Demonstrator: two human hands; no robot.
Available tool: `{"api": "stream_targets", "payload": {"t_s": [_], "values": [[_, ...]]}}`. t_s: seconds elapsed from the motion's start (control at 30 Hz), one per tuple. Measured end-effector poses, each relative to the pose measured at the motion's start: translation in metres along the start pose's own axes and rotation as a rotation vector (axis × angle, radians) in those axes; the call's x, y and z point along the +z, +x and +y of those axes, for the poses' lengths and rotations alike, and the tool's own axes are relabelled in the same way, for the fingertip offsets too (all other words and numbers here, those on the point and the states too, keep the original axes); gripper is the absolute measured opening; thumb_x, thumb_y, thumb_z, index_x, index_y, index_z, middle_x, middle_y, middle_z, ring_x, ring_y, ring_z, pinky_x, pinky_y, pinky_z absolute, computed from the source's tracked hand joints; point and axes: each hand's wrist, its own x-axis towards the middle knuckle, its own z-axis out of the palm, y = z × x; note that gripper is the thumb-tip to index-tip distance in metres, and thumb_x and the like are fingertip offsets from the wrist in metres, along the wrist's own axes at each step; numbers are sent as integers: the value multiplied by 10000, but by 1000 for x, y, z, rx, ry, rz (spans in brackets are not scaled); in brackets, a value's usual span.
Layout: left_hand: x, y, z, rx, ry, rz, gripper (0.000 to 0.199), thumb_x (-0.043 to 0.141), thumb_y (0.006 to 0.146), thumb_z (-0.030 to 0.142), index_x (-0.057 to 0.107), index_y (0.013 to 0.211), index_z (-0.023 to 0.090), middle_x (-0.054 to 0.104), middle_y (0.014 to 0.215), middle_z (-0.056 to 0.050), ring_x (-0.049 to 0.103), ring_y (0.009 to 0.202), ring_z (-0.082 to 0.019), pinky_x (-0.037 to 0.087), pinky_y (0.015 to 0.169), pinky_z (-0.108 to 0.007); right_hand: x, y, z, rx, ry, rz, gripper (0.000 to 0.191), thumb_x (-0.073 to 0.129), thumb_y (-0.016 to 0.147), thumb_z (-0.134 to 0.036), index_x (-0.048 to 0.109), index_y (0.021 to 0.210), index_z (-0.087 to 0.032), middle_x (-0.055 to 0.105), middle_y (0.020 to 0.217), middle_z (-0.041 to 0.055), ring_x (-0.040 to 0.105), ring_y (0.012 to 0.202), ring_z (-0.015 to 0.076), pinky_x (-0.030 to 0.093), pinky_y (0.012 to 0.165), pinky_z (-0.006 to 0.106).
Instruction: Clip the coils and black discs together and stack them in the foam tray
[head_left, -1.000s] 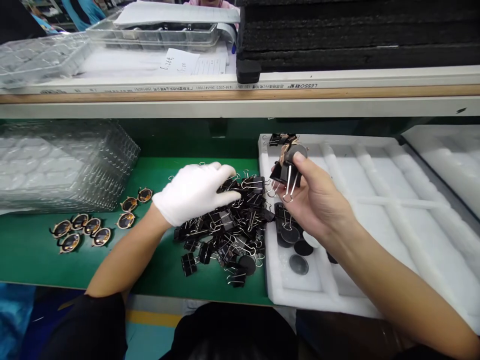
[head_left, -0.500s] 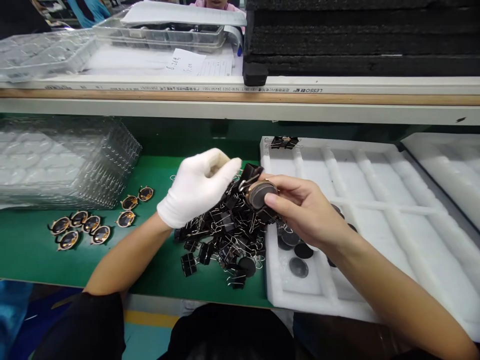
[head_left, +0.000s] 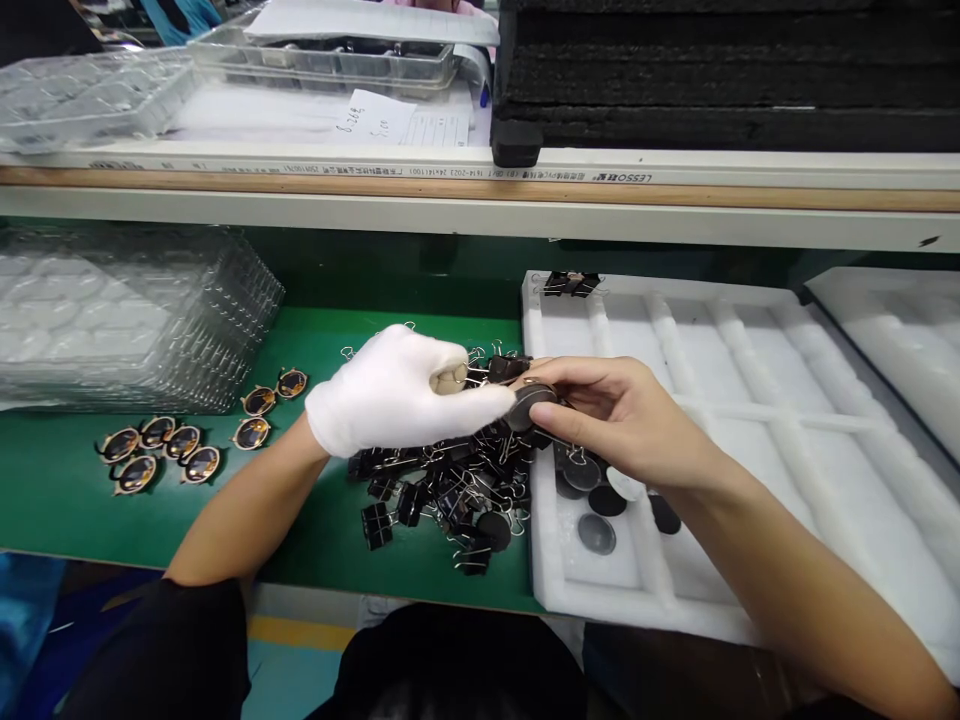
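Observation:
My right hand point(head_left: 600, 415), bare, pinches a round gold-rimmed piece with a dark disc point(head_left: 525, 408), its thumb on the disc's face. A black binder clip point(head_left: 508, 368) sits at the upper edge of that piece. My left hand point(head_left: 409, 390), in a white glove, is curled around the wire handle of this clip, and its thumb tip reaches the disc's edge. Whether the clip's jaws are spread is hidden. Below both hands lies a heap of black binder clips point(head_left: 454, 490) on the green table point(head_left: 300, 520).
Several round dark-lensed, gold-rimmed glasses point(head_left: 201, 464) lie at the left, by stacked clear trays point(head_left: 120, 330). A white foam tray point(head_left: 555, 580) holds loose dark discs point(head_left: 596, 533) at the right; more clips point(head_left: 571, 284) grip its back edge. A shelf point(head_left: 375, 215) runs across the back.
My left hand has moved right and down, from apart to touching the clip and the round piece. That piece has turned slightly in my right hand.

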Motion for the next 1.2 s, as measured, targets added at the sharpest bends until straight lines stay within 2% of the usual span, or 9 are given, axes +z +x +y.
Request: {"api": "stream_targets", "payload": {"t_s": [0.13,0.23,0.33,0.47,0.73,0.83,0.93,1.1,1.2], "values": [[-2,1,1,-88,-78,8,494,608,846,518,349,577,194,335,530,60,316,505,-68,237,445,-237,-6,1,-6,20,-75,59,142,776,898,-378,814,1017,-311,774,1141,21,724,1071,233,599,944,361],[-4,2,1,-92,-153,23,462,587,872,484,371,585,193,345,544,58,321,502,-65,254,442,-225,-19,3,-12,31,-182,97,164,753,916,-403,814,1025,-298,787,1084,28,733,1019,236,600,914,367],[-2,1,2,-72,-205,6,421,587,878,459,428,598,187,371,558,53,339,514,-67,264,445,-219,-33,5,-12,32,-279,37,180,755,914,-408,816,1040,-296,798,1029,24,742,934,228,606,849,365],[4,0,3,-61,-230,-56,395,600,866,423,448,592,183,373,536,57,328,496,-62,250,430,-209,-42,5,-4,35,-295,-40,220,776,890,-402,817,1080,-299,806,1049,24,753,909,230,621,805,365],[8,2,3,-35,-265,-113,417,607,869,406,436,568,175,373,511,62,317,488,-54,256,428,-195,-42,4,0,63,-363,-41,388,785,851,-451,802,1177,-242,810,1041,69,763,864,251,637,714,362],[10,3,2,-43,-270,-113,421,606,876,419,456,568,172,382,511,59,325,492,-56,261,430,-198,-40,4,-1,41,-395,-27,365,763,869,-447,805,1174,-249,811,1028,62,761,862,246,638,747,370],[11,3,2,-58,-279,-101,419,604,884,434,478,584,171,394,525,57,336,501,-59,264,435,-200,-37,2,-2,0,-404,-9,333,744,892,-425,804,1182,-273,811,1029,46,758,845,237,625,712,352],[13,2,3,-64,-273,-95,472,604,896,463,406,576,179,358,534,58,317,498,-56,247,433,-206,-32,0,-6,-44,-424,-24,284,708,931,-386,800,1184,-296,809,994,19,746,796,213,602,667,331],[14,2,2,-74,-250,-68,419,628,892,481,498,629,182,419,555,56,365,511,-69,280,449,-214,-32,0,-5,-132,-486,-5,263,688,953,-357,789,1186,-287,805,1010,19,747,836,217,593,683,338]]}}
